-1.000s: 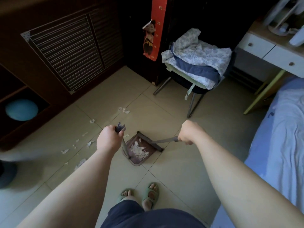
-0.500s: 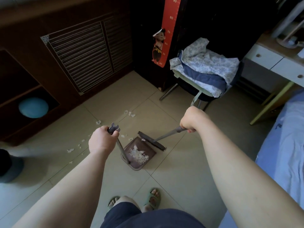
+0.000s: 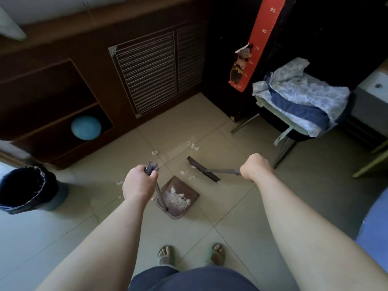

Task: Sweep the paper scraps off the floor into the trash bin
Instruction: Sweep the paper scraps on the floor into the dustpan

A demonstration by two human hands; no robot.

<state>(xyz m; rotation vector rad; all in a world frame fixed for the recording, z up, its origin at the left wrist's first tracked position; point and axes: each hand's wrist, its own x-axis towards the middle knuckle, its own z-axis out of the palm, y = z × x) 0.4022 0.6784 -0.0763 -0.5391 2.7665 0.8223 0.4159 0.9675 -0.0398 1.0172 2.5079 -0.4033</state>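
Scraps: paper scraps (image 3: pixel 192 145) lie loose on the tiled floor (image 3: pixel 241 206), a small cluster toward the far wall by the slatted cabinet, a few between dustpan mouth and broom head, two or three more to the left of the left hand toward the bin.
Handling: they look featherlight, limp and easily scattered; a hard flick would likely send them flying, so short, low strokes seem right.
Dustpan: dustpan (image 3: pixel 178 198) rests on the floor with a white heap already inside, mouth facing the far wall.
Left hand: left hand (image 3: pixel 139 183) is closed round the top of the dustpan's upright handle.
Right hand: right hand (image 3: pixel 255 168) is clenched on the end of the broom handle.
Broom: broom (image 3: pixel 202 172) head sits just beyond the pan's mouth, stiff-looking and narrow.
Hold: both tools are best taken at the handle ends, as here; the pan probably needs keeping level.
Bin: trash bin (image 3: pixel 29 190), lined with a dark bag, stands at the floor's left edge, well apart from the pan.
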